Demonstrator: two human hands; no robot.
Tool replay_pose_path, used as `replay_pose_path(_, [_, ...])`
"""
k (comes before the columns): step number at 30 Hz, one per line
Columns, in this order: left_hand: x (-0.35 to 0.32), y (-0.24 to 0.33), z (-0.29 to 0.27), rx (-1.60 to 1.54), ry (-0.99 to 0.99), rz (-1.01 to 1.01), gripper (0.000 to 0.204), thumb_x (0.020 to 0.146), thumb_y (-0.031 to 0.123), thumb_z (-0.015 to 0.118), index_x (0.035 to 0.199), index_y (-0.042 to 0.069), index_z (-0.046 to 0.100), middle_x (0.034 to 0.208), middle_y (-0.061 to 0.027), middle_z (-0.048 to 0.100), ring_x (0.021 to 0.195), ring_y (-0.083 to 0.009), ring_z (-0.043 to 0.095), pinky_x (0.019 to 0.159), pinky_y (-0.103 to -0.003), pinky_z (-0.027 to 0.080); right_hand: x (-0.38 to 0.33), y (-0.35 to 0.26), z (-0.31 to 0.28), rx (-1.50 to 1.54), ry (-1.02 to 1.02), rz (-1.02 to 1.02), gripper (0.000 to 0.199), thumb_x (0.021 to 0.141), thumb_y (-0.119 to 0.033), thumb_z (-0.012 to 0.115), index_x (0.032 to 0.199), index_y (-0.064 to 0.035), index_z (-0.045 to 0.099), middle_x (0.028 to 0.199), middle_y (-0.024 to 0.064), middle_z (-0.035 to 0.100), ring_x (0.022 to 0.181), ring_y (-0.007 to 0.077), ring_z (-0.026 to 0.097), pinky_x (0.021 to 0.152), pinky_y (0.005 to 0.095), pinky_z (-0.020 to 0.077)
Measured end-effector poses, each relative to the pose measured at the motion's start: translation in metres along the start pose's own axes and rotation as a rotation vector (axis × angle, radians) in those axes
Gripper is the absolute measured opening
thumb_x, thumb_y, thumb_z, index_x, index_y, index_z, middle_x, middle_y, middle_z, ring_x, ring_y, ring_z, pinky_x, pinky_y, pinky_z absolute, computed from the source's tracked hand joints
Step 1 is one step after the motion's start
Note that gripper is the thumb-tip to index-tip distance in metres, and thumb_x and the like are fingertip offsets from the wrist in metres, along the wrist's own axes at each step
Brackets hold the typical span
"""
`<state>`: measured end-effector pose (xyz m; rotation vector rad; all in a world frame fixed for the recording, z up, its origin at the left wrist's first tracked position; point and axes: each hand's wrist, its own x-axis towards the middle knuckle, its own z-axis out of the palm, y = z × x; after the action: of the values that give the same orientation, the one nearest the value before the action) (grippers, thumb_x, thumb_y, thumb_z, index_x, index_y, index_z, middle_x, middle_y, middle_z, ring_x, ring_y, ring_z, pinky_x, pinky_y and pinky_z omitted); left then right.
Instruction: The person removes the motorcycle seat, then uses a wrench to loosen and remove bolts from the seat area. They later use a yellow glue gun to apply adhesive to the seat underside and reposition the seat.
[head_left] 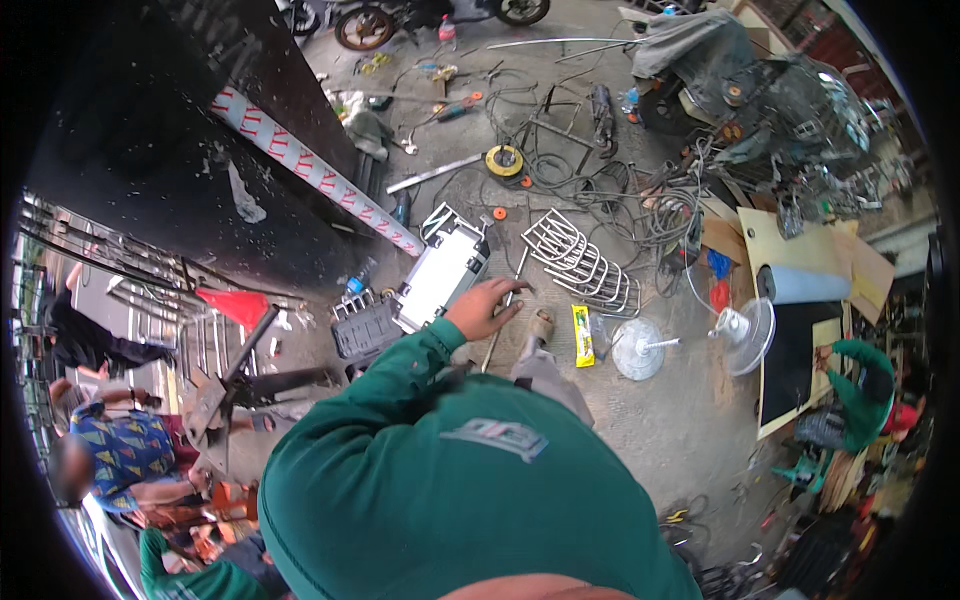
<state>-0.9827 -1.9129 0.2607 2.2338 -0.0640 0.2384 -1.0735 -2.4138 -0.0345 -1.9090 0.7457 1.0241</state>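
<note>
My left hand (483, 308), in a green sleeve, reaches out over the floor with its fingers apart and slightly bent. A thin metal rod (491, 350) passes under the fingers; whether they touch it I cannot tell. Beside this hand lies a white and silver metal case (443, 276) with latches and a tubular frame. To the right is a silver rack of bent rods (580, 262). My foot (541, 325) shows just below the hand. My right hand is out of sight.
An open dark tool case (366, 328) lies at the left. A yellow packet (583, 336), a white round base (638, 349) and a fan (746, 336) stand right. Cables (670, 212) and a yellow-black reel (504, 161) spread ahead. A co-worker (862, 392) works at the far right.
</note>
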Motion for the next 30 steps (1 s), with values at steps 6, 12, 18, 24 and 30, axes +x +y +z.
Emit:
replay_pose_path(6, [0.105, -0.031, 0.023, 0.092, -0.027, -0.152, 0.039, 0.096, 0.024, 0.067, 0.132, 0.010, 0.060, 0.122, -0.0152, 0.060, 0.108, -0.0385, 0.063, 0.091, -0.047, 0.053, 0.129, -0.242, -0.083, -0.011, 0.069, -0.211, 0.025, 0.102, -0.030, 0.053, 0.097, -0.0090, 0.065, 0.078, 0.0062, 0.066, 0.063, 0.0151, 0.059, 0.056, 0.0356, 0.0464])
replay_pose_path(12, [0.209, -0.095, -0.034, 0.105, 0.182, -0.300, 0.034, 0.096, 0.025, 0.067, 0.126, 0.009, 0.064, 0.125, -0.0151, 0.062, 0.107, -0.0389, 0.064, 0.093, -0.046, 0.053, 0.125, -0.648, -0.230, 0.267, 0.247, -0.824, 0.018, 0.104, -0.028, 0.061, 0.099, -0.0116, 0.059, 0.077, 0.0003, 0.062, 0.061, 0.0114, 0.060, 0.051, 0.0263, 0.0437])
replay_pose_path(18, [0.291, -0.254, -0.139, 0.223, 0.109, -0.598, 0.038, 0.096, 0.036, 0.067, 0.120, 0.007, 0.068, 0.115, -0.0168, 0.066, 0.107, -0.0386, 0.066, 0.092, -0.045, 0.053, 0.068, -0.917, -0.135, 0.445, 0.284, -1.009, 0.022, 0.105, -0.026, 0.063, 0.114, -0.0072, 0.066, 0.088, 0.0002, 0.064, 0.072, 0.0093, 0.062, 0.055, 0.0255, 0.0473])
replay_pose_path(24, [0.389, -0.416, -0.346, 0.601, -0.174, -0.793, 0.043, 0.093, 0.040, 0.069, 0.123, 0.009, 0.067, 0.116, -0.0174, 0.068, 0.111, -0.0360, 0.065, 0.096, -0.047, 0.051, 0.199, -1.095, 0.088, 0.647, 0.101, -0.818, 0.018, 0.103, -0.019, 0.058, 0.118, -0.0094, 0.057, 0.089, 0.0067, 0.065, 0.066, 0.0170, 0.063, 0.053, 0.0299, 0.0510])
replay_pose_path(30, [0.426, -0.462, -0.527, 0.571, 0.381, -0.687, 0.037, 0.095, 0.034, 0.069, 0.121, 0.008, 0.066, 0.113, -0.0157, 0.067, 0.108, -0.0367, 0.065, 0.094, -0.045, 0.051, 0.278, -1.189, 0.302, 0.930, -0.307, -0.190, 0.029, 0.095, -0.010, 0.047, 0.120, -0.0011, 0.058, 0.115, 0.0178, 0.073, 0.096, 0.0281, 0.075, 0.075, 0.0347, 0.0590])
